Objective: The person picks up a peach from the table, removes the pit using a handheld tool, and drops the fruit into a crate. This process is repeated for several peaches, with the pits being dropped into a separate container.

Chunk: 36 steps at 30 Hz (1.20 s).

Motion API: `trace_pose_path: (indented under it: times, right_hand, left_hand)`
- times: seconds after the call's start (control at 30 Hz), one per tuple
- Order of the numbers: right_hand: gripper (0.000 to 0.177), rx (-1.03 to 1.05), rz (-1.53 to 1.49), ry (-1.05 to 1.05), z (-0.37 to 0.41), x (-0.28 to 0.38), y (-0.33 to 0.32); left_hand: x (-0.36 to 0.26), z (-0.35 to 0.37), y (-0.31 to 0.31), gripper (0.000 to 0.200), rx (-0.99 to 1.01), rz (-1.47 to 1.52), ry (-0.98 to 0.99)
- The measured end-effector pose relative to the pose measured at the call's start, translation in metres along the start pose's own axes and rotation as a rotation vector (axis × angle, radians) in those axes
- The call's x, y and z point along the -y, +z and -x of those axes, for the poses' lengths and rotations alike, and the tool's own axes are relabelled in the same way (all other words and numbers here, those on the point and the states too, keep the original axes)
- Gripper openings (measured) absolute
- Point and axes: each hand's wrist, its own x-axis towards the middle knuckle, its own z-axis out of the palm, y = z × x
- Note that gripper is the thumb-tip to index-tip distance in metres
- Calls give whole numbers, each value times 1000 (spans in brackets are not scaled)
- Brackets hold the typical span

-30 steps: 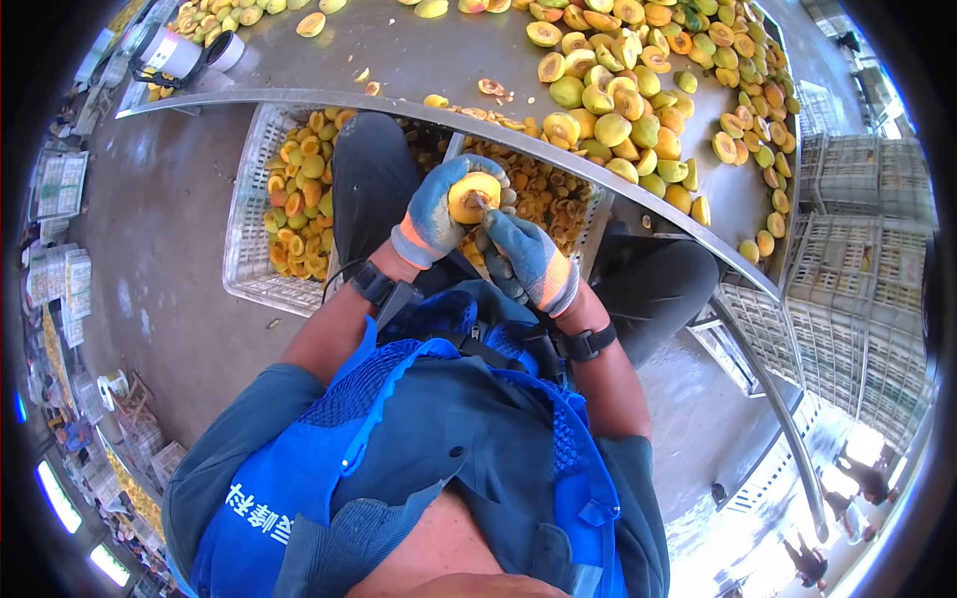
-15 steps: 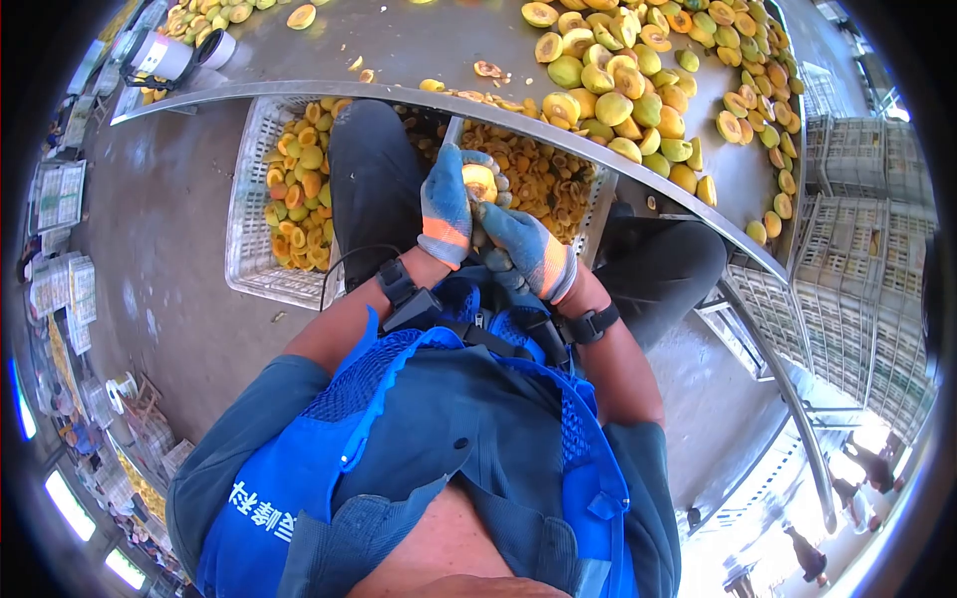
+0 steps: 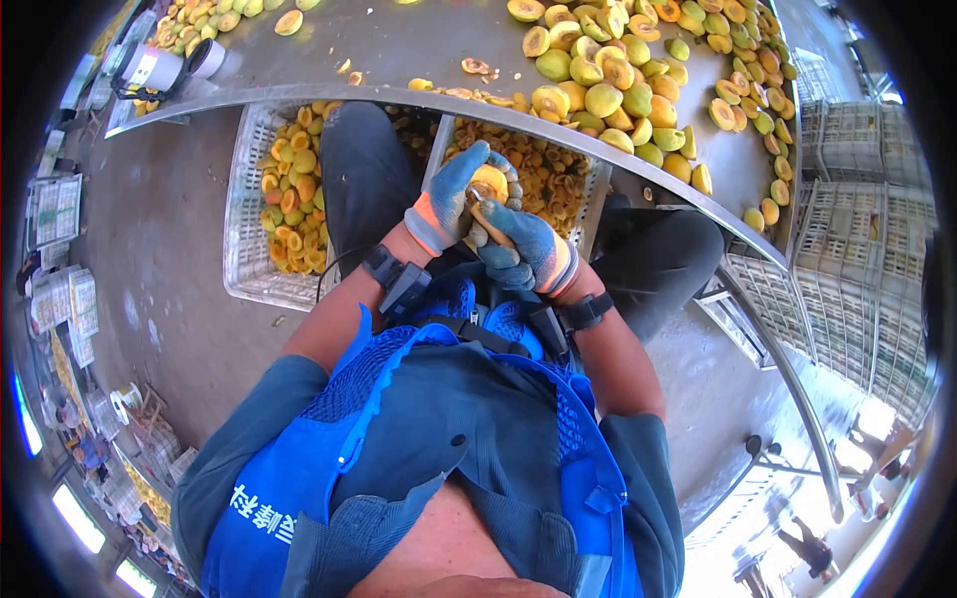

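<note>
My left hand (image 3: pixel 455 195), in a blue and orange work glove, is closed around a halved yellow peach (image 3: pixel 489 179) with its cut side up. My gloved right hand (image 3: pixel 526 247) is closed just below and to the right, touching the left. From its grip a small pitting tool (image 3: pixel 477 196) shows a metal tip against the peach's near edge. Most of the tool is hidden by the fingers. Both hands are above my lap, over a crate of peach scraps (image 3: pixel 558 179).
A metal table (image 3: pixel 399 50) with a raised rim curves ahead, bearing piles of halved peaches (image 3: pixel 618 90). Left of my knee stands a white crate (image 3: pixel 239 234) of peach halves. Stacked plastic crates (image 3: pixel 857 269) rise at the right, beside a curved metal rail (image 3: pixel 788 374).
Both hands have turned slightly around the peach, and the tool's metal tip now shows at its near edge. The view has shifted a little.
</note>
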Motion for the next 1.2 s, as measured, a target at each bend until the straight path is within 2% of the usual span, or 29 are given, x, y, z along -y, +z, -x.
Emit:
trace_pose_path:
  times: [0.07, 0.1, 0.17, 0.2, 0.23, 0.27, 0.3, 0.33, 0.37, 0.43, 0.5, 0.57, 0.6, 0.67, 0.7, 0.83, 0.93, 1.03, 1.07, 1.13, 1.2]
  right_hand:
    - [41, 21, -23, 15, 0, 0, -4]
    - [42, -28, 79, -11, 3, 0, -2]
    - [43, -107, 288, -59, 6, -2, 6]
    - [41, -158, 434, -96, 8, -1, 5]
    - [38, -234, 543, -178, 7, -4, 6]
    - [36, -310, 653, -262, 6, -7, 4]
    - [33, -379, 766, -353, 1, -8, 3]
    - [25, -467, 814, -560, -12, -16, 7]
    - [24, -447, 895, -645, -18, -16, 7]
    - [21, -447, 1059, -821, -13, -1, 35]
    - [23, -488, 1134, -765, -23, 10, 42]
    - [31, -575, 1294, -627, -27, 13, 37]
    - [34, -623, 1360, -548, -24, 12, 35]
    - [40, -709, 1493, -394, -12, 15, 29]
    - [44, -702, 1579, -256, -2, 17, 26]
    - [47, -713, 1480, -220, 10, -1, -3]
    - [48, -719, 1420, -219, 8, -11, -20]
    - [46, -743, 1368, -255, 7, -10, -20]
    - [46, -754, 1344, -280, 8, -8, -17]
    - [45, -776, 1315, -308, 11, -3, -15]
    - [45, -799, 1305, -316, 16, 1, -15]
  left_hand:
    - [-11, -10, -7, 43, -33, 156, -6]
    - [-18, -10, -8, 41, -55, 237, -5]
    - [-40, -1, -16, 37, -189, 113, 160]
    - [-52, 3, -31, 36, -194, 14, 264]
    - [-66, 12, -37, 35, -199, -87, 362]
    - [-81, 23, -41, 35, -210, -409, 517]
    - [-92, 28, -47, 33, -208, -159, 482]
    - [-99, 33, -51, 32, -190, -181, 502]
    - [-100, 35, -51, 32, -162, -194, 512]
    - [-93, 33, -32, 33, -169, -745, 595]
    - [-80, 26, -23, 36, -91, -1389, 806]
    - [-62, 18, -6, 35, -47, -212, 290]
    - [-59, 15, -5, 32, -36, -208, 268]
    - [-60, 16, -12, 29, -94, -487, 519]
    - [-69, 18, -19, 28, -161, -607, 560]
    - [-119, 30, -58, 23, -605, -1011, 682]
    - [-149, 44, -52, 22, -860, -2022, 1006]
    - [-146, 18, -10, 23, -593, -1666, 948]
    - [-137, 4, 4, 22, -464, -1642, 862]
    - [-117, -37, 30, 24, -202, -1804, 948]
    - [-85, -92, 30, 36, -40, -1689, 873]
